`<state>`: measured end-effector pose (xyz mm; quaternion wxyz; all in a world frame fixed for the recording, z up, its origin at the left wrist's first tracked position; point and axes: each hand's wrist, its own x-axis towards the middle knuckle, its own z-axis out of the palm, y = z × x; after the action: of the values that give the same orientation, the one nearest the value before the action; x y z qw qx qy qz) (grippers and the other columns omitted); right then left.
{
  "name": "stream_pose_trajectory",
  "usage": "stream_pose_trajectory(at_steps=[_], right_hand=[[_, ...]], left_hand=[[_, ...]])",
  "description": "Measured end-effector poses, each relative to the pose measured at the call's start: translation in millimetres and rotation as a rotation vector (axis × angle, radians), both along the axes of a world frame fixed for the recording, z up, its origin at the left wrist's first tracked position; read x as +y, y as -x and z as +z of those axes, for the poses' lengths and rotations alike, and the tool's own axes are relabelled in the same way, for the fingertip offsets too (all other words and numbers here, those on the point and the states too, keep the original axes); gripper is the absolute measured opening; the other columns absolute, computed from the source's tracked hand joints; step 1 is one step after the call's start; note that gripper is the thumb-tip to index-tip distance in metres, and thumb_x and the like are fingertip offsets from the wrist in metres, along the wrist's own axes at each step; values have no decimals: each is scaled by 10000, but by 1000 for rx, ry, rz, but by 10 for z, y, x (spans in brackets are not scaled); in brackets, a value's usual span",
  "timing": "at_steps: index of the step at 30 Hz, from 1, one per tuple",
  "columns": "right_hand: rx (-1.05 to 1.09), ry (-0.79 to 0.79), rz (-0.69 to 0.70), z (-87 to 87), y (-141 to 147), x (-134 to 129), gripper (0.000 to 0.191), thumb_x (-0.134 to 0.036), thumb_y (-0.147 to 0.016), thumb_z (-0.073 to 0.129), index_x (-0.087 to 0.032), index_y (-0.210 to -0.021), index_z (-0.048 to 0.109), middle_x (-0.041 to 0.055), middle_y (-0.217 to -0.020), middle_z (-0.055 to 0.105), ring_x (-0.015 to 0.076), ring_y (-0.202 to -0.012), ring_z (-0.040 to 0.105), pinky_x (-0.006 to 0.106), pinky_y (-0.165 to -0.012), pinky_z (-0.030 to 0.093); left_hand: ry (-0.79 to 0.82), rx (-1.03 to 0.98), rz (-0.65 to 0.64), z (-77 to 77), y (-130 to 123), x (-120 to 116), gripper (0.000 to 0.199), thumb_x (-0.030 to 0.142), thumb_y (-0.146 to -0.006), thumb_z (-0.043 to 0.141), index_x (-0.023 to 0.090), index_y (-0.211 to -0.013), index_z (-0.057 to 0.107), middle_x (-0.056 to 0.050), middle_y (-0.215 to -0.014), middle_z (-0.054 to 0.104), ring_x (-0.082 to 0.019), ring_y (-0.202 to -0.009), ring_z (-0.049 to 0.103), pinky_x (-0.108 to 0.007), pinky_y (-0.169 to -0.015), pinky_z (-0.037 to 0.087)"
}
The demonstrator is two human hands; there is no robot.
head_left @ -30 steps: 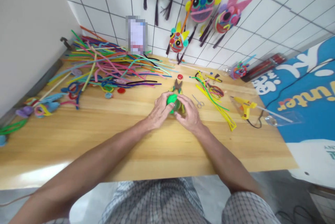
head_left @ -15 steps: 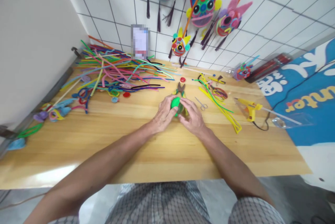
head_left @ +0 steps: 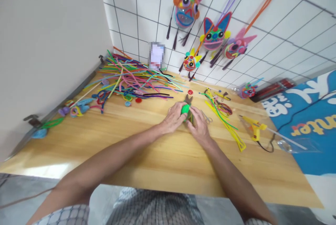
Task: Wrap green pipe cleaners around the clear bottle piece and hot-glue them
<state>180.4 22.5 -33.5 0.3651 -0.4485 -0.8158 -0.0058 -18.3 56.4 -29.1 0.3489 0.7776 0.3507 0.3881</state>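
Note:
Between my two hands, over the middle of the wooden table, is a small bright green disc. My left hand is closed round its left side, the thumb across its lower part. My right hand has its fingers curled against the disc's right side. Just beyond the fingers lie pliers with dark jaws; their handles are partly hidden under my hands. A red disc lies behind the pliers. Small scissors rest right beside my right hand.
Many coloured pipe cleaners are heaped at the back left. Yellow strips and a yellow glue gun with its cable lie to the right. Decorated masks hang on the tiled wall. A dark red cylinder lies at the back right.
The camera view has shifted, so the table and wall items appear lower and further right. Both hands stay around the green disc, which appears slightly turned.

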Motion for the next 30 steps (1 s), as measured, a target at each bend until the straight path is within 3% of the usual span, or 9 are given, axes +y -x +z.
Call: stream_pose_trajectory(at_steps=[14,23,30], right_hand=[[37,61,7,121,72,19,558,-235,-995,625,-266,-1538,501,155,-1414,619,327,-1325,623,594,-1103,569],[25,12,22,55,66,-28,670,-190,-992,645,-297,-1614,420,166,-1440,595,331,-1332,615,588,-1055,605],[19,11,3,48,67,8,707,-264,-967,698,-317,-1615,421,156,-1418,616,354,-1296,636,603,-1016,618]], left_hand=[[-49,65,-35,73,69,136,441,341,-1005,483,195,-1420,508,-168,-1440,563,-302,-1383,514,-524,-1200,415],[-108,41,-57,15,95,58,480,330,-1037,428,188,-1494,446,-189,-1509,569,-301,-1463,497,-530,-1204,383],[-114,37,-20,-9,63,44,486,340,-1045,404,205,-1511,423,-182,-1501,575,-308,-1451,503,-538,-1194,398]])
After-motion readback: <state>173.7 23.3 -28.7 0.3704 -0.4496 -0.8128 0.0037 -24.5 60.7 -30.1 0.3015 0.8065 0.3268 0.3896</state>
